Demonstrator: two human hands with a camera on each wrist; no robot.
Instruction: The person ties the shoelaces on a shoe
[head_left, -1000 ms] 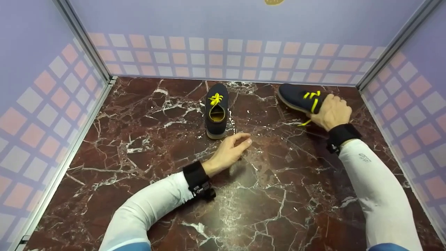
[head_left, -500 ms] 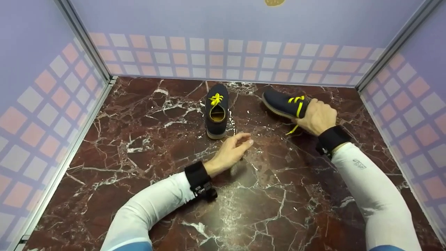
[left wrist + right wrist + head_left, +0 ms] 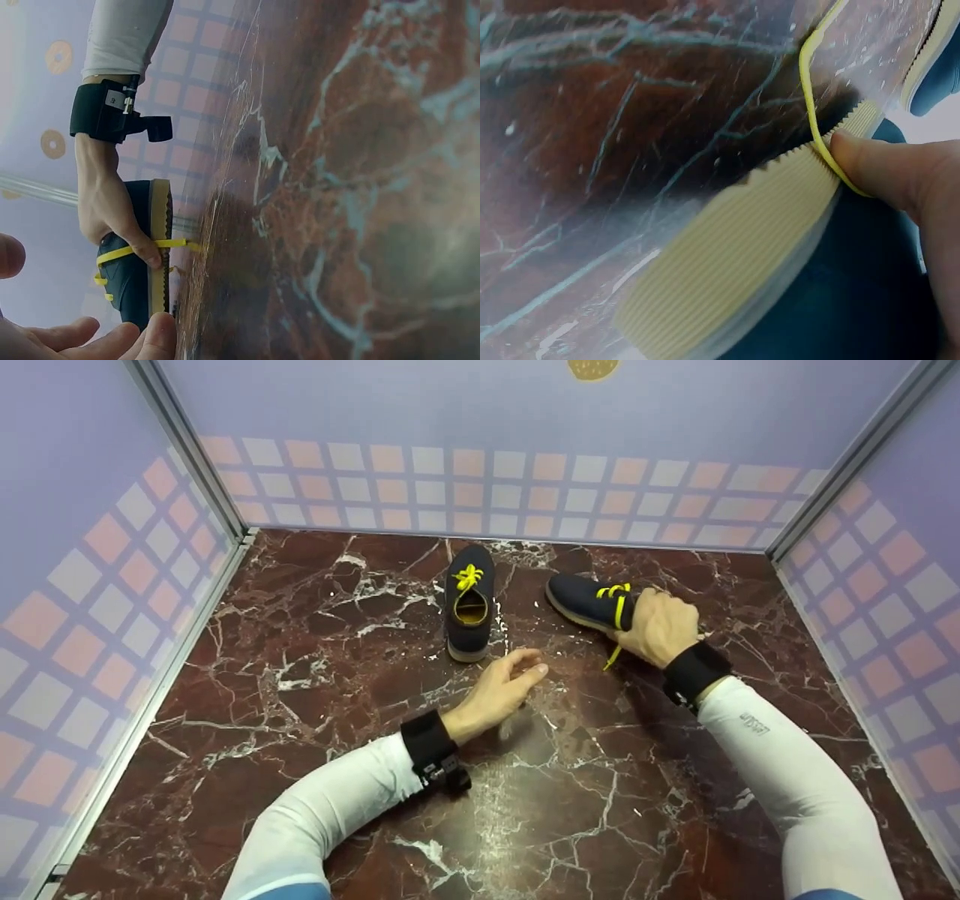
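Note:
My right hand (image 3: 660, 626) grips a dark navy shoe (image 3: 581, 598) from above, around its ankle opening, with the thumb down the side by the sole. The toe points to the upper left. One loose end of its yellow lace (image 3: 810, 94) hangs past the thumb, over the beige ribbed sole (image 3: 742, 247). A matching shoe (image 3: 469, 637) stands on the marble surface left of it, toe toward the back wall, its yellow lace (image 3: 469, 577) tied in a bow. Just in front of that shoe's heel, my left hand (image 3: 499, 690) holds nothing, its fingers relaxed.
The dark red marble surface (image 3: 337, 787) has white veins and a shiny patch near the front. A lilac back wall (image 3: 390, 405) with pink and white squares stands behind the shoes. Similar side panels (image 3: 82, 585) enclose the left and right.
My right hand has brought its shoe leftward and a little nearer to me, closer to the standing shoe. My left hand and the standing shoe stay about where they were.

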